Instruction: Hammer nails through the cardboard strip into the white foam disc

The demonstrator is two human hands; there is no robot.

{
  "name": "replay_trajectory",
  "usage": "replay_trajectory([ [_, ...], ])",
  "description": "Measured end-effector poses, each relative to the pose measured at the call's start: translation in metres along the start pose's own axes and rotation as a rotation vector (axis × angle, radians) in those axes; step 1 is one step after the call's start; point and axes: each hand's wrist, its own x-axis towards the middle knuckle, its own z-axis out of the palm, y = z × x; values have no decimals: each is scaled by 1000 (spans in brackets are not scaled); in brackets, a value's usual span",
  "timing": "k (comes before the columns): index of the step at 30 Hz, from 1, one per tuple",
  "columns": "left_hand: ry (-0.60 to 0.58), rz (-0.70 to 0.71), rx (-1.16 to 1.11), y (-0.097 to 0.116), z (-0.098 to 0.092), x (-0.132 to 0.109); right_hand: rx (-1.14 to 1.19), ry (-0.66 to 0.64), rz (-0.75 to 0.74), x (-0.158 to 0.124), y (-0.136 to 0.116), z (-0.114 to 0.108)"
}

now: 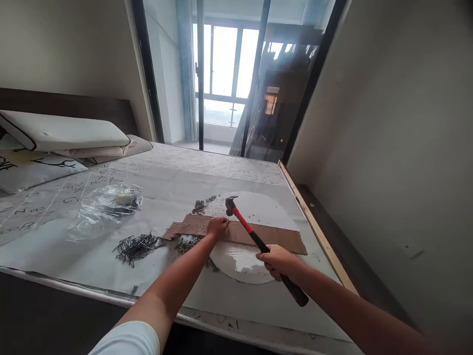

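My right hand (278, 261) is wrapped round the black grip of a claw hammer (254, 236) with a red shaft; its steel head (231, 203) hangs just above and behind my left hand. My left hand (217, 228) is pinched closed on the brown strip of perforated board (254, 235), fingers pressed together as if on a small nail that I cannot make out. The strip lies across a round white foam slab (254, 204) on the paper-covered bed.
A heap of loose nails (137, 245) lies left of the strip, smaller clusters (201, 204) behind it. A crumpled clear plastic bag (107, 202) sits further left. Pillows (59, 133) lie at the headboard. A wooden batten (314, 227) lines the right side; a wall stands close.
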Motion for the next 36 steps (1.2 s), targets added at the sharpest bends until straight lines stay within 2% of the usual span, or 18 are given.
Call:
replay_trajectory([
  [5, 22, 36, 26, 0, 3, -1, 58, 52, -157, -16, -17, -12],
  [8, 21, 35, 43, -1, 4, 0, 80, 64, -142, -18, -17, -10],
  [13, 8, 36, 104, -2, 3, -1, 47, 5, 28, 1, 3, 4],
  [19, 13, 59, 131, -3, 7, -1, 81, 99, -151, -7, -8, -5],
  [22, 13, 55, 102, -2, 6, 0, 54, 130, -127, -10, -8, -2],
  [26, 5, 58, -42, -6, 0, 1, -45, 83, -8, 3, 14, 10],
  [28, -12, 61, -161, -10, -5, 2, -63, 64, 2, 7, 20, 12],
  [33, 20, 4, -491, -15, -18, 6, -4, 110, -92, -1, 7, 10],
  [36, 67, -28, -647, -15, -29, 4, -4, 106, -84, 1, 9, 16],
])
